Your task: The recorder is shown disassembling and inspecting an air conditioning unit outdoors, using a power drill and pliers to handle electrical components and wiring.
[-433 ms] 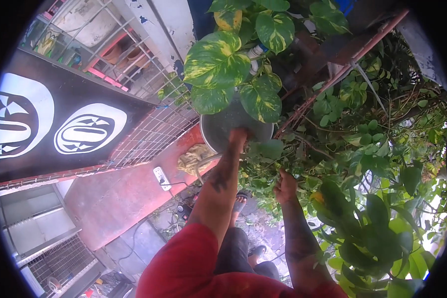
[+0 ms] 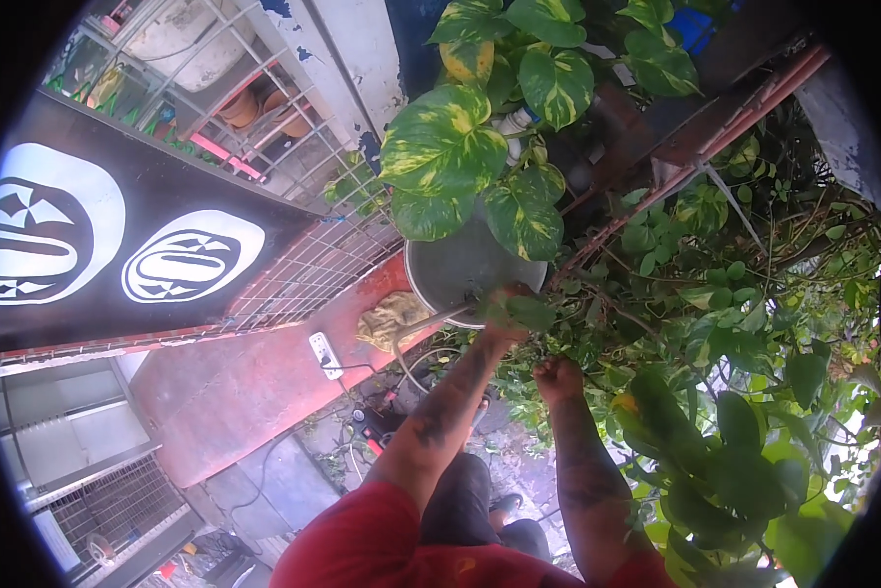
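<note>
A round grey bucket [image 2: 468, 257] stands ahead, its far part covered by large variegated leaves [image 2: 443, 142]. My left hand [image 2: 509, 306] is at the bucket's near right rim, smeared by motion and partly behind a green leaf [image 2: 532, 314]; its fingers do not show clearly. Over the near rim runs a pale hose [image 2: 421, 325], which bends down toward the ground. My right hand [image 2: 558, 378] is closed, fingers curled, close to the green foliage just right of the bucket. Whatever it may hold is hidden.
Left of the bucket, a crumpled yellowish cloth [image 2: 390, 317] and a white power strip [image 2: 325, 356] lie on a red ledge [image 2: 215, 392]. Wire grating [image 2: 313, 269] and a black banner [image 2: 88, 220] rise beside it. Dense vines [image 2: 734, 294] and a rusty metal bar [image 2: 695, 157] fill the right.
My left hand has come out of the bucket's inside, moving right and nearer to its rim. My right hand stays closed and has shifted slightly nearer. The view has shifted a little.
</note>
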### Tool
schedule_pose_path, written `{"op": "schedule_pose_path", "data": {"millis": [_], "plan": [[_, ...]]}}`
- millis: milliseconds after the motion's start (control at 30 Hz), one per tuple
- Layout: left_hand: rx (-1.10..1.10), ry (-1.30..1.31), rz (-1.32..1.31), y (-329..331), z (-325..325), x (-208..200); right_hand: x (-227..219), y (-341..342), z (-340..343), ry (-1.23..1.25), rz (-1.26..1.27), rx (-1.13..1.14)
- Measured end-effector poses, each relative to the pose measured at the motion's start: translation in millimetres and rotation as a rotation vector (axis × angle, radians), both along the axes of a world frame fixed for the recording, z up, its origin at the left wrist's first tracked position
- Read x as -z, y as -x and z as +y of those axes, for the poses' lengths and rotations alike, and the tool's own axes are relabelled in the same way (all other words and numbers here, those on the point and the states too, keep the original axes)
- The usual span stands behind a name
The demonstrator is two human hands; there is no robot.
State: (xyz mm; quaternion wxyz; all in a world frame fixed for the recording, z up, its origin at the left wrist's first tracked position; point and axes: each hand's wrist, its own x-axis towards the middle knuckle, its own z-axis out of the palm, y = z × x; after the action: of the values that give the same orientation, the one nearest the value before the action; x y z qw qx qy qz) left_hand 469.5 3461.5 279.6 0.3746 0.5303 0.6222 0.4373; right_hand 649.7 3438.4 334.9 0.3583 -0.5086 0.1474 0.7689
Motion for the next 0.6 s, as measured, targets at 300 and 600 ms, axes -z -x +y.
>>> {"op": "schedule_pose_path", "data": {"millis": [300, 600], "plan": [[0.021, 0.597, -1.245, 54.5, 52.3, 39.4, -36.2, -11.8, 3.1, 0.026, -0.100, -0.258], [0.217, 0.132, 0.291, -113.6, -11.4, -108.0, 19.6, -40.5, 9.4, -0.453, -0.121, -0.286]]}}
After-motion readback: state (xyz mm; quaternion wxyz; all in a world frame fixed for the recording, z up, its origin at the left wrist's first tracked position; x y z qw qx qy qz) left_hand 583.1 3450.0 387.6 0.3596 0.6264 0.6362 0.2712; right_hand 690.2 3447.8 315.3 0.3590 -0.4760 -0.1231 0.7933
